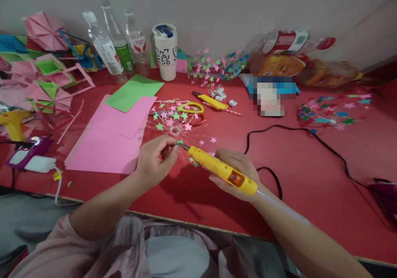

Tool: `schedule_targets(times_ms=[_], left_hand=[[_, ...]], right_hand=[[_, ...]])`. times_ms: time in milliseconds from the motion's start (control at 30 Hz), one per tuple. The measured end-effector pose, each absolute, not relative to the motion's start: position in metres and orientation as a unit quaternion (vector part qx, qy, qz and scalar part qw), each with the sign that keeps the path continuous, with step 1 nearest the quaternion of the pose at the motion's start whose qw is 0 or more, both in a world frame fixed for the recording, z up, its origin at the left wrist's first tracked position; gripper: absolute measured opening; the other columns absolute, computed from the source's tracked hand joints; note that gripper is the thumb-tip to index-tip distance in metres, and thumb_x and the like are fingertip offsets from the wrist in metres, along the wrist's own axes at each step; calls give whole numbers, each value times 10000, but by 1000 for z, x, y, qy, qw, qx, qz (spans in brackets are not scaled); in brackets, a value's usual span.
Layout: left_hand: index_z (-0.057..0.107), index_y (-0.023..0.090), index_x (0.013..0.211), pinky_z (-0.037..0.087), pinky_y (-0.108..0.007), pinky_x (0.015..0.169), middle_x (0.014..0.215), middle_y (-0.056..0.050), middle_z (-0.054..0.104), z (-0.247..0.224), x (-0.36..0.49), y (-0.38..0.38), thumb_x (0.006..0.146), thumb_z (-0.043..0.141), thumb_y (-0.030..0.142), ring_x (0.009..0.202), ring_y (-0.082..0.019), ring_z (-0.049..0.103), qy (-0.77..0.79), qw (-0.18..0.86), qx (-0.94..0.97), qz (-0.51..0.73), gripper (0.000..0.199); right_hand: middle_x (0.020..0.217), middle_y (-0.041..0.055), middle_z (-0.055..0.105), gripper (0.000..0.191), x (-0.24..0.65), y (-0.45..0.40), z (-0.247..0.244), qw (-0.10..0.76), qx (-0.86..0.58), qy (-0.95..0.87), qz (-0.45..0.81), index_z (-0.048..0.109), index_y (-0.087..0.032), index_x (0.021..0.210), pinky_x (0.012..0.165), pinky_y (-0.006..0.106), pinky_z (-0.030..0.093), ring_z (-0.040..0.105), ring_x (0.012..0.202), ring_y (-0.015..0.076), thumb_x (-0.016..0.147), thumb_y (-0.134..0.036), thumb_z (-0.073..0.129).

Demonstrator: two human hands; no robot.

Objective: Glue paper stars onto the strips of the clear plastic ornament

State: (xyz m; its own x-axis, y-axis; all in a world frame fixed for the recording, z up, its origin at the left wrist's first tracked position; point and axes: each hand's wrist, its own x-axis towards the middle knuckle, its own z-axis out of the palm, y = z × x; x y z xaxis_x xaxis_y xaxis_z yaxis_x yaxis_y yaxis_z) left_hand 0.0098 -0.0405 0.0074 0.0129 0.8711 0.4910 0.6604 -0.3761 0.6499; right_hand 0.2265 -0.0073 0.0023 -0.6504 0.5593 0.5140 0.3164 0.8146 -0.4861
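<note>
My right hand (232, 166) is wrapped around a yellow hot glue gun (217, 166), with a clear glue stick (282, 205) poking out of its back end. The gun's metal tip meets a small green paper star (180, 142), which my left hand (158, 156) pinches between thumb and finger. Just beyond my hands lies a clear plastic piece (174, 130) covered with pink and green stars. Scissors with yellow and orange handles (194, 108) lie partly behind it. A few loose stars (212, 140) rest near the glue gun.
Pink paper (108, 141) and a green sheet (135, 92) lie left. Bottles (107, 55), a white tumbler (167, 59) and a yellow cutter (212, 101) stand or lie behind. A black cord (279, 126) crosses the right side. Another yellow glue gun (15, 123) sits far left by a power strip (34, 152).
</note>
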Motion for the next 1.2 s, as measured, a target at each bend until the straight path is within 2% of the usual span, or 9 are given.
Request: schedule_targets(times_ms=[633, 1200], left_hand=[[562, 179, 743, 413, -208, 558, 647, 12, 630, 5, 9, -40, 828, 501, 188, 546, -87, 530, 542, 123, 706, 439, 105], [561, 181, 743, 397, -215, 543, 642, 13, 620, 4, 8, -41, 830, 495, 202, 509, -82, 478, 540, 124, 707, 441, 111]], right_hand=[[563, -52, 344, 328, 227, -9, 2, 334, -264, -886, 183, 336, -222, 635, 477, 240, 250, 338, 481, 87, 852, -385, 520], [561, -49, 349, 316, 226, -10, 5, 337, -264, -885, 181, 365, -217, 623, 462, 236, 251, 333, 484, 84, 841, -361, 543]])
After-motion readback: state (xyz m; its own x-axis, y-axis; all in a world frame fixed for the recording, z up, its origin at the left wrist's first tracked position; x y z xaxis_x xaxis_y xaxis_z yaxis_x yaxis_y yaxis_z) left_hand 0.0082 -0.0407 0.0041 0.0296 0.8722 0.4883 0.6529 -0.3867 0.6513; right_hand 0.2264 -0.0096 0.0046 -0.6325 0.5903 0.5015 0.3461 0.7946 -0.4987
